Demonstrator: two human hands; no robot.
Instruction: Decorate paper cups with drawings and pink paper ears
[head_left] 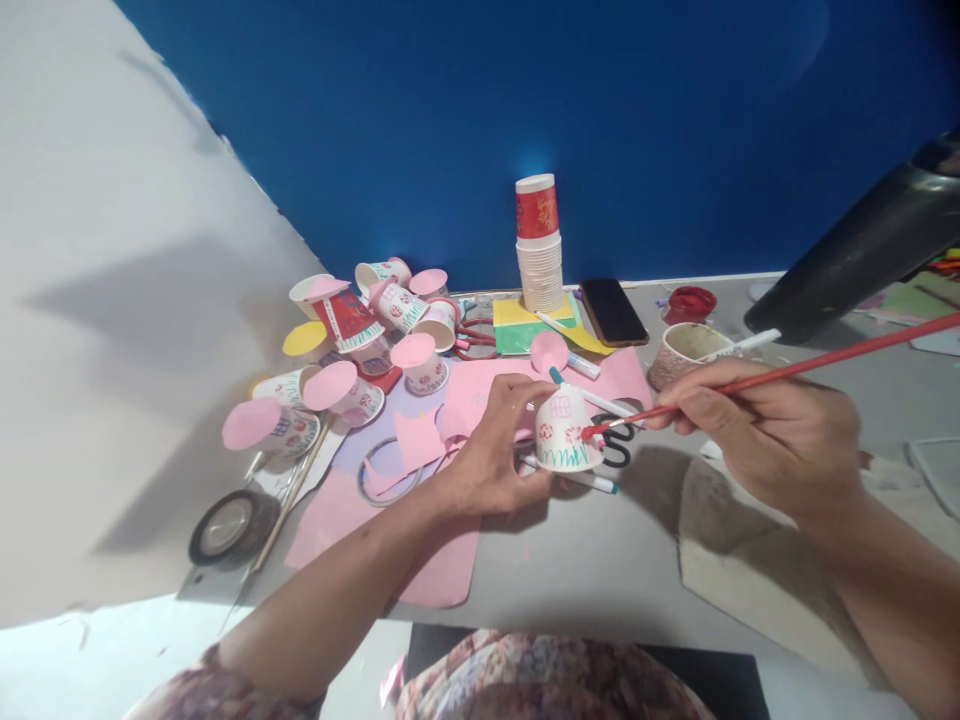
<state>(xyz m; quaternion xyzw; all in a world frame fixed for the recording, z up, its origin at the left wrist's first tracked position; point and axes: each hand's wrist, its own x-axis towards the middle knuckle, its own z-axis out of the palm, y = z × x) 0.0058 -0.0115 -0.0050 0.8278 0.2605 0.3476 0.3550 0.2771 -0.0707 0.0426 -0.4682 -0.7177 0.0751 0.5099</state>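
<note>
My left hand (499, 450) grips an upside-down white paper cup (566, 435) from its left side, thumb near the rim and fingers at the top. The cup bears a pink window drawing, red shapes and a teal zigzag like grass. In my right hand (765, 430) is a long red paintbrush (810, 362), pinched between thumb and fingers. The brush's red tip rests against the right side of the cup. Capped markers (592, 482) lie on the table beneath and behind the cup.
Decorated cups with pink discs (420, 362) crowd the left. Behind stand a cup stack (540, 250) and a phone (613, 311). A patterned cup (679, 350) and black bottle (847, 250) stand right. Pink paper (442, 570), tape (223, 527) and a cloth (735, 570) lie around.
</note>
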